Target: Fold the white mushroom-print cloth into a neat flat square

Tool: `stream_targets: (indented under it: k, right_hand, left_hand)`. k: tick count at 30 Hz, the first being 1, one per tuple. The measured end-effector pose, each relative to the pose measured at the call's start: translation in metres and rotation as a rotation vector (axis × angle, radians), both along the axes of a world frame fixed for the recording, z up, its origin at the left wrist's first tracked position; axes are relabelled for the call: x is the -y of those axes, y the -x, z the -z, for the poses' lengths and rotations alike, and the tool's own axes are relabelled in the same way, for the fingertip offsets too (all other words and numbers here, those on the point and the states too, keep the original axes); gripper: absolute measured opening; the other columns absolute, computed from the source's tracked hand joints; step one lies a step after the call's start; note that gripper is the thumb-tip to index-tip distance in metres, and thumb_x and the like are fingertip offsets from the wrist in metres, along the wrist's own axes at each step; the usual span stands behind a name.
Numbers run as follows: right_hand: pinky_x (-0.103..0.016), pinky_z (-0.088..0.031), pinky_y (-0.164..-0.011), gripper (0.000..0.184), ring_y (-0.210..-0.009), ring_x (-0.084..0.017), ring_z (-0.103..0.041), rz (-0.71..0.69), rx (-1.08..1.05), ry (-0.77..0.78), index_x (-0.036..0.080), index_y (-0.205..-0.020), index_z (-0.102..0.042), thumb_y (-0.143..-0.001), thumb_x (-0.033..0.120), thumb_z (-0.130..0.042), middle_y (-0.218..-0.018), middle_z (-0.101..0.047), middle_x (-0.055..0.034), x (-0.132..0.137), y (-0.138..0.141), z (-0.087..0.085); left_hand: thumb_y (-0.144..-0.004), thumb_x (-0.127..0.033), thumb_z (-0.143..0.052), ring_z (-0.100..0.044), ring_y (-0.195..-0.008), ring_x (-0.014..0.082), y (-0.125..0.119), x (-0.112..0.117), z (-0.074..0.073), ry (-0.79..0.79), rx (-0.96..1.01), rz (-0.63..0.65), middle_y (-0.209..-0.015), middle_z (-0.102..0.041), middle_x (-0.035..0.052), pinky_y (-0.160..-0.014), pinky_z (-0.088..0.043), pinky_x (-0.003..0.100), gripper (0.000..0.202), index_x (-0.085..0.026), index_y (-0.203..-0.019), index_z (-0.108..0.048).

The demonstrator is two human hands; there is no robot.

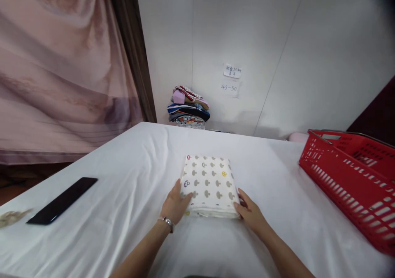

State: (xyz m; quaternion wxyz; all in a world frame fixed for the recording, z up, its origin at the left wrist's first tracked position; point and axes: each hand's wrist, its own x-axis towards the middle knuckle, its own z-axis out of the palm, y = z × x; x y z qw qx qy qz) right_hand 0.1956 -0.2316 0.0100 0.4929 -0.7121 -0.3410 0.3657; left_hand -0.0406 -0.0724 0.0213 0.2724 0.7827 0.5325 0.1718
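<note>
As I look out from the head camera, the cloth (212, 183) lies flat and folded on the table (148, 167), about midway between its left and right edges and well in from its far edge. It is white, printed with rows of grey mushroom shapes, a few of them red, green, purple or yellow, and its stacked layers show along the side facing me. I have my left hand (175, 204) loosely spread at the near left corner of the cloth, thumb resting on the print and fingers along the left side. My right hand (250, 214) is partly open at the near right corner, thumb against the cloth and fingers reaching along its right side; how far the fingertips tuck under, I cannot tell. A watch (167, 223) circles my left wrist. Toward the table's left edge I see a black slab (63, 200), set at a slant, with a blurred tan thing (12, 218) just beside it. Along the right edge stands a red basket (348, 183). Beyond the far edge, near the far left corner, rises a pile (189, 107) of folded fabrics; on the wall (262, 31) behind, the lower note (230, 88) reads "45-50". A pink curtain (61, 64) hangs past the left edge.
</note>
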Motion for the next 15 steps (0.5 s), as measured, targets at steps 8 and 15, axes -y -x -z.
stream_targets:
  k: [8,15]
  right_hand:
    - [-0.035,-0.050,-0.082,0.067,-0.094,-0.022,-0.061,-0.034,0.067,0.017,0.019,-0.136,-0.035,-0.074,0.038,-0.052,-0.109,-0.063,-0.0074,0.006,0.021,0.002]
    - [-0.035,-0.051,-0.073,0.053,-0.079,-0.021,-0.062,-0.101,0.114,-0.024,0.023,-0.124,-0.050,-0.074,0.038,-0.053,-0.089,-0.065,-0.0045,0.021,0.031,0.008]
  left_hand:
    - [-0.073,-0.035,-0.057,-0.058,-0.102,0.0215,0.008,-0.018,-0.015,0.138,0.113,-0.037,-0.114,-0.059,0.0097,-0.085,-0.045,0.032,0.068,-0.017,-0.134,-0.032]
    - [-0.075,-0.033,-0.055,-0.060,-0.096,0.0198,0.028,-0.033,-0.014,0.143,0.073,-0.045,-0.113,-0.059,0.0080,-0.083,-0.047,0.031,0.059,-0.018,-0.130,-0.039]
